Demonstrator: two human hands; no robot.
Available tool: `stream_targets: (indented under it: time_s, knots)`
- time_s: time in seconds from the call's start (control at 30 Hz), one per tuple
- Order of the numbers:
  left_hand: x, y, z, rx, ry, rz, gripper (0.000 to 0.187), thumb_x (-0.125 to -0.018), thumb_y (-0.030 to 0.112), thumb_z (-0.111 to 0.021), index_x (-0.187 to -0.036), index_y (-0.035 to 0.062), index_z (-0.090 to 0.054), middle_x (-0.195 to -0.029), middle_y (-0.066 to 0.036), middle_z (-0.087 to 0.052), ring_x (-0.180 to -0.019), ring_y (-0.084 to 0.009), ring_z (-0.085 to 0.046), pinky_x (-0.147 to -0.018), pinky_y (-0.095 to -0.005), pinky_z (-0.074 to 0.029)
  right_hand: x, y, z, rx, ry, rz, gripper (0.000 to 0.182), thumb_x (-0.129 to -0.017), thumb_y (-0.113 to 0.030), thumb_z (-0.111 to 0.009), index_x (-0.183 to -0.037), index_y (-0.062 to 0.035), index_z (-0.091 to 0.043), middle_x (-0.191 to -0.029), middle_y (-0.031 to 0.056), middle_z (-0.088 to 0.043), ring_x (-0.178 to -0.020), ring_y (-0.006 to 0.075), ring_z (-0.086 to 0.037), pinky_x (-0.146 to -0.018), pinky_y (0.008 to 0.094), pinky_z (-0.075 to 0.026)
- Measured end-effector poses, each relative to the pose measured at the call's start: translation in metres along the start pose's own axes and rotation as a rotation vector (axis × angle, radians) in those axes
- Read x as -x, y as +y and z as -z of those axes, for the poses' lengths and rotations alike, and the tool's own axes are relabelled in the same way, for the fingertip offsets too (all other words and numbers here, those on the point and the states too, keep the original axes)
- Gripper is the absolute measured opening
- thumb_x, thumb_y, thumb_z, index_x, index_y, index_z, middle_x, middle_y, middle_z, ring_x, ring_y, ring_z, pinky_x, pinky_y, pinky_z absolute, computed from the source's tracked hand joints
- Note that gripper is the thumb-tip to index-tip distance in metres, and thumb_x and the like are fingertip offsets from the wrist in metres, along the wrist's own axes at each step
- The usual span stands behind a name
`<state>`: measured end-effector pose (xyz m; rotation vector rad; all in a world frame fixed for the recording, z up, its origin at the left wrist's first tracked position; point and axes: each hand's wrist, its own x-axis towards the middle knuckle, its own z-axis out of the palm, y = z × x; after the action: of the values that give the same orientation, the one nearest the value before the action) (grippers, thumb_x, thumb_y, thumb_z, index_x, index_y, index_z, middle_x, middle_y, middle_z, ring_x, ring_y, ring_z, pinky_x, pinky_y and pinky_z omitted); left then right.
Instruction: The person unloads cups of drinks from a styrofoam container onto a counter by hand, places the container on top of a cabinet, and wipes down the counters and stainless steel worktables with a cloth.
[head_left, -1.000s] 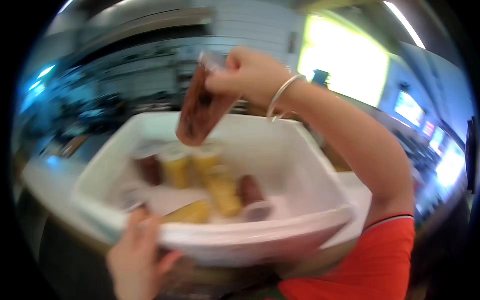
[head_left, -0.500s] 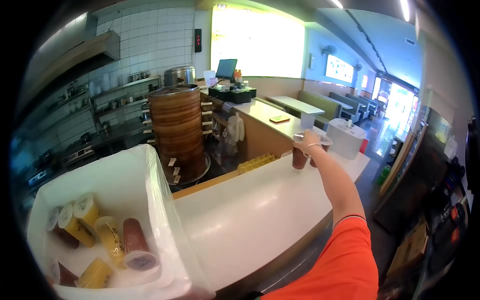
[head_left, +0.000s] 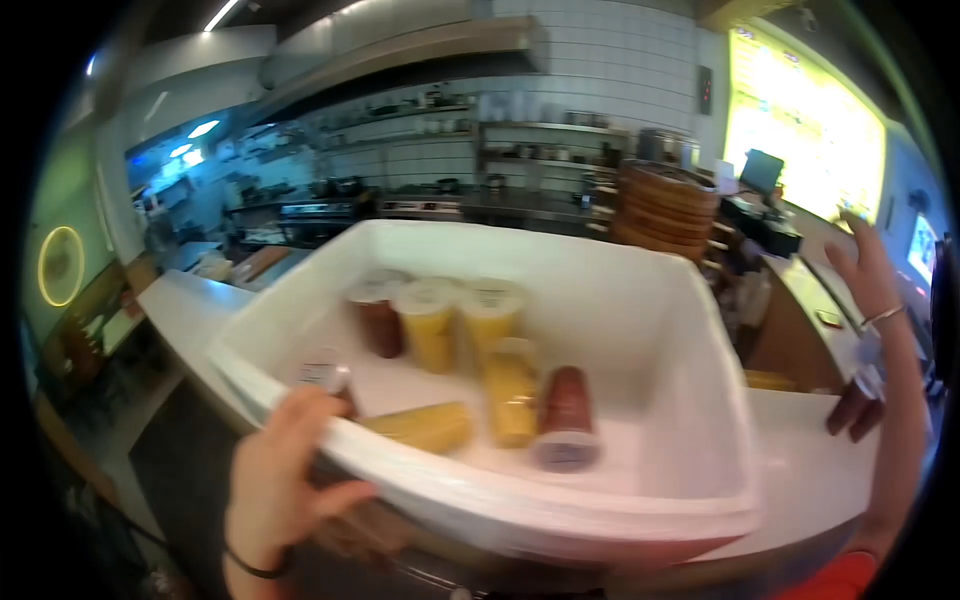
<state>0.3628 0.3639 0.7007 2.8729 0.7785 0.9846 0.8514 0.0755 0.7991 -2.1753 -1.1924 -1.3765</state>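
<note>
My left hand (head_left: pixel 295 470) grips the near left rim of a white foam box (head_left: pixel 590 510), fingers over the edge and thumb outside. Inside the box, yellow drink cups (head_left: pixel 428 335) and dark red ones (head_left: pixel 567 400) stand or lie, all with pale lids. Another dark red cup, by my left fingers, is partly hidden. My right hand (head_left: pixel 865 265) is raised at the right, fingers apart, holding nothing. Below it, beside my forearm, dark red cups (head_left: pixel 853 405) stand on the white counter (head_left: pixel 810 465).
Stacked bamboo steamers (head_left: pixel 662 210) rise behind the box. A black tray of items and a screen (head_left: pixel 762 172) are at the back right, near a lit menu board (head_left: pixel 810 125). Kitchen shelves and a stove line the back wall. A white counter extends left.
The view has swung left, bringing the whole box in. My right hand has let go of the cups on the counter and lifted. My left hand has come into view at the rim.
</note>
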Motion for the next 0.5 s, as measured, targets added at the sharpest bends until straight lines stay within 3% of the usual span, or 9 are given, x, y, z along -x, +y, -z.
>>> stream_targets:
  time_s: [0.07,0.1,0.13,0.2,0.23,0.27,0.33,0.43,0.5]
  knots:
    - [-0.008,-0.012,-0.004,-0.016,-0.026,-0.106,0.062,-0.06,0.033,-0.075,-0.11,0.0045,-0.051,-0.107,-0.013,-0.054,-0.089,-0.0297,-0.058,-0.071,-0.0366,-0.049,-0.065,-0.173,0.021,-0.413,-0.18,0.257,0.036,-0.08,-0.017,-0.061,-0.109,0.0029,-0.051,-0.108,0.0164,-0.055,-0.102,0.0279,-0.052,-0.089,0.0335,-0.041]
    - [-0.009,-0.019,-0.002,0.049,-0.086,-0.094,0.066,-0.06,0.035,-0.075,-0.112,0.003,-0.05,-0.111,-0.014,-0.052,-0.093,-0.0317,-0.057,-0.076,-0.0377,-0.047,-0.087,-0.248,0.025,-0.485,-0.407,0.338,0.035,-0.08,-0.02,-0.061,-0.106,0.0021,-0.053,-0.107,0.0168,-0.056,-0.101,0.0303,-0.053,-0.088,0.0358,-0.042]
    - [-0.01,-0.029,-0.002,0.119,-0.14,-0.084,0.07,-0.06,0.037,-0.075,-0.114,0.0015,-0.049,-0.114,-0.016,-0.051,-0.097,-0.0337,-0.055,-0.081,-0.0388,-0.046,-0.104,-0.301,-0.003,-0.432,-0.489,0.525,0.033,-0.078,-0.016,-0.062,-0.107,-0.0017,-0.053,-0.107,0.0157,-0.055,-0.101,0.0298,-0.052,-0.088,0.0357,-0.041]
    - [-0.002,-0.023,-0.004,0.116,-0.11,-0.149,0.075,-0.052,0.023,-0.078,-0.117,0.0013,-0.048,-0.115,-0.015,-0.051,-0.105,-0.0307,-0.052,-0.086,-0.0362,-0.045,-0.117,-0.403,-0.03,-0.235,-0.874,0.437,0.049,-0.081,-0.042,-0.056,-0.107,-0.0005,-0.054,-0.106,0.0199,-0.056,-0.102,0.0319,-0.053,-0.088,0.0391,-0.042]
    - [0.006,-0.027,-0.005,0.124,-0.03,-0.206,0.062,-0.069,0.021,-0.069,-0.125,0.0085,-0.045,-0.121,-0.014,-0.05,-0.071,-0.023,-0.06,-0.062,-0.0303,-0.049,-0.124,-0.447,-0.04,-0.158,-1.04,0.397,0.058,-0.081,-0.049,-0.053,-0.11,0.0016,-0.053,-0.106,0.0203,-0.056,-0.102,0.0325,-0.053,-0.087,0.0403,-0.042]
    - [0.007,-0.04,-0.031,0.096,0.259,-0.377,0.062,-0.066,0.028,-0.067,-0.123,0.0129,-0.048,-0.117,-0.011,-0.053,-0.047,-0.0147,-0.051,-0.042,-0.0276,-0.043,-0.124,-0.471,-0.077,-0.188,-1.0,0.396,0.069,-0.076,-0.055,-0.056,-0.111,0.0042,-0.051,-0.106,0.0209,-0.057,-0.098,0.0329,-0.056,-0.085,0.0405,-0.043]
    - [0.004,-0.035,-0.033,-0.014,0.319,-0.372,0.047,-0.073,0.025,-0.058,-0.118,0.0138,-0.053,-0.112,-0.007,-0.056,-0.043,-0.0102,-0.044,-0.039,-0.0234,-0.039,-0.126,-0.513,-0.117,-0.15,-1.065,0.281,0.081,-0.067,-0.06,-0.061,-0.111,0.007,-0.05,-0.107,0.0229,-0.057,-0.095,0.0326,-0.057,-0.083,0.0396,-0.044]
    - [0.008,-0.043,-0.031,-0.075,0.376,-0.406,0.04,-0.076,0.019,-0.051,-0.116,0.0131,-0.054,-0.11,-0.007,-0.057,-0.042,-0.009,-0.041,-0.039,-0.0219,-0.038,-0.106,-0.535,-0.184,-0.118,-0.977,0.241,0.082,-0.061,-0.059,-0.065,-0.109,0.0073,-0.053,-0.106,0.0239,-0.057,-0.092,0.0329,-0.058,-0.081,0.0395,-0.045]
    - [0.011,-0.05,-0.03,-0.029,0.381,-0.398,0.039,-0.077,0.017,-0.047,-0.114,0.0125,-0.055,-0.109,-0.007,-0.057,-0.042,-0.0082,-0.04,-0.039,-0.0206,-0.037,-0.093,-0.524,-0.208,-0.423,-0.98,0.084,0.068,-0.06,-0.05,-0.066,-0.101,0.0047,-0.057,-0.105,0.0238,-0.057,-0.091,0.0335,-0.057,-0.08,0.0401,-0.044]
